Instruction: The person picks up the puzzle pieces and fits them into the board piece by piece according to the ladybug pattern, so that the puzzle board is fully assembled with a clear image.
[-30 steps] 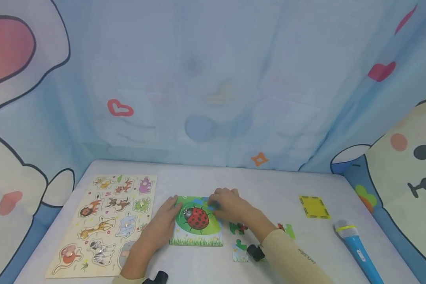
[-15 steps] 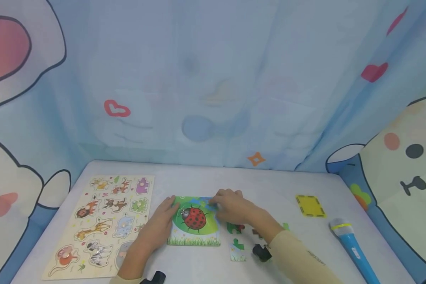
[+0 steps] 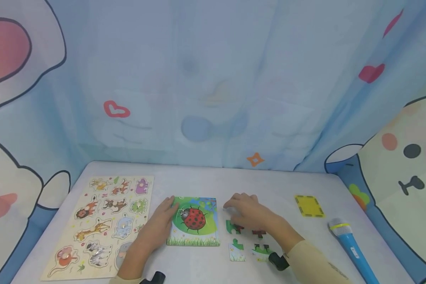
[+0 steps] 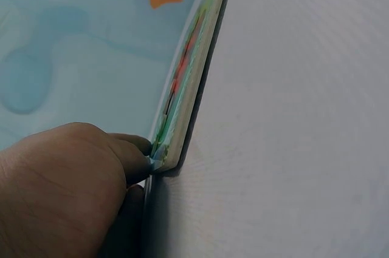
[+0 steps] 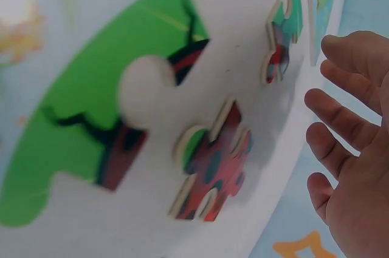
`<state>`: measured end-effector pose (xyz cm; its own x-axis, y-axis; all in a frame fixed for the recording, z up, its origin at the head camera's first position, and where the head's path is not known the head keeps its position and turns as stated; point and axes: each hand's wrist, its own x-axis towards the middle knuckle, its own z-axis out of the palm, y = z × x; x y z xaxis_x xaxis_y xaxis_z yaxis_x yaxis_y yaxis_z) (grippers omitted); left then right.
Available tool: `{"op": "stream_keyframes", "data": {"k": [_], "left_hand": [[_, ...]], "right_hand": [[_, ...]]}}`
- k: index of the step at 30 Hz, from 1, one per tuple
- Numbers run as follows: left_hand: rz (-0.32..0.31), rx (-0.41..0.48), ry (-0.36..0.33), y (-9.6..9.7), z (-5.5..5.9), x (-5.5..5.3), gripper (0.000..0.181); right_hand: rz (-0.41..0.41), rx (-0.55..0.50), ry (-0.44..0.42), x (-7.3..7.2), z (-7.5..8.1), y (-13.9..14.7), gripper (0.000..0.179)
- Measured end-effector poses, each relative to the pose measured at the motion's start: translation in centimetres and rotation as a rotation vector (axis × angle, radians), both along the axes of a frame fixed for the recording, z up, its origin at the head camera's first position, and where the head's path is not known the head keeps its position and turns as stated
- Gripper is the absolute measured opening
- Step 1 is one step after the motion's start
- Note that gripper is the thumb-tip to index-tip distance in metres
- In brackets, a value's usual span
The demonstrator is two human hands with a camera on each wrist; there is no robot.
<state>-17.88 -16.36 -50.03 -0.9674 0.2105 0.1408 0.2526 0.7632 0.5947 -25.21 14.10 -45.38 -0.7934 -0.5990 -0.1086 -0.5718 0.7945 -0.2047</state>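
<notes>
My left hand (image 3: 156, 227) rests along the left edge of a square ladybug puzzle board (image 3: 211, 227), its fingers touching the side. The left wrist view shows the fingertips against the corner of the thick board (image 4: 188, 97). My right hand (image 3: 250, 211) is apart from the board, just to its right, with nothing in it; in the right wrist view its fingers (image 5: 331, 106) are spread and loosely bent. Below that hand lie several loose puzzle pieces: a green and red one (image 3: 230, 227), a red one (image 5: 216, 170), a grassy corner one (image 3: 237, 254) and a green one with black legs (image 5: 79, 82).
A wooden animal peg puzzle (image 3: 96, 211) lies at the left of the white table (image 3: 198, 181). A yellow square frame (image 3: 309, 206) and a blue toy microphone (image 3: 355, 250) lie to the right. A printed blue curtain (image 3: 213, 98) hangs behind.
My right hand has left the board's upper right corner and moved right, uncovering that corner and more of the loose pieces. The left hand stays at the left edge.
</notes>
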Motion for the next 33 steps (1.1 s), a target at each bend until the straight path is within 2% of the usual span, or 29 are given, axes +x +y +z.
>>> {"op": "stream_keyframes", "data": {"k": [14,24,33], "left_hand": [[-0.002,-0.031,0.027,0.0,0.0,0.0,0.043],[-0.003,-0.032,0.027,0.0,-0.2,-0.2,0.043],[-0.003,-0.034,0.025,0.0,-0.1,-0.1,0.044]], "right_hand": [[-0.034,-0.012,0.006,1.0,-0.3,1.6,0.029],[0.010,-0.013,-0.010,1.9,-0.7,2.3,0.032],[0.040,-0.012,-0.022,2.0,-0.7,2.3,0.032]]}}
